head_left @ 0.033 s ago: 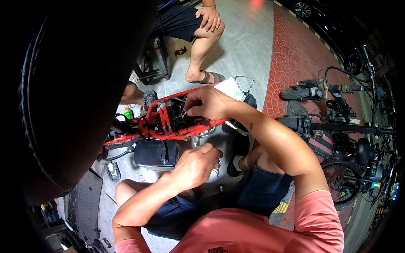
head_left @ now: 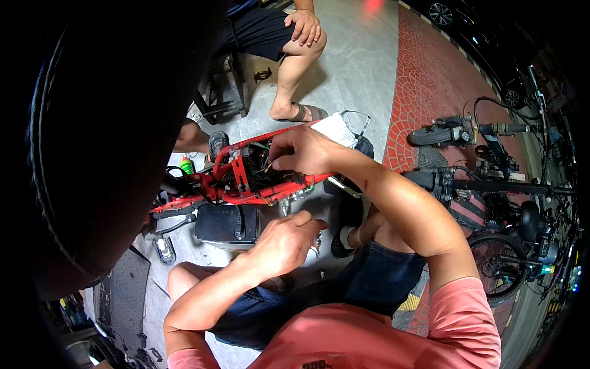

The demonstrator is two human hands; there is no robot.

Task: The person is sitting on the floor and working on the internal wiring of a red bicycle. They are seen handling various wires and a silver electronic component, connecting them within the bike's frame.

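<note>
A red tubular frame (head_left: 252,198) of a small bike or scooter lies across the floor in front of me, with dark wiring (head_left: 261,175) inside it. My right hand (head_left: 304,150) hangs over this opening, thumb and finger pinched on a thin, pale-tipped wire (head_left: 267,168). Closer to my body, my left hand (head_left: 286,243) is curled closed, back upward. Small metallic parts (head_left: 317,240) show beside its fingers, but whatever it grips is hidden. Below the frame, left of that hand, sits a black box-shaped case (head_left: 218,222) with a cable on it.
Across from me, a seated person rests a hand (head_left: 304,27) on a knee; their sandalled foot (head_left: 298,112) is near the frame. A white, paper-like piece (head_left: 335,131) lies at the frame's right end. Parked scooters and bikes (head_left: 498,258) line the right. A large dark shape (head_left: 123,123) blocks the upper left.
The fingers of my left hand have shifted very slightly. My right hand keeps its place over the frame.
</note>
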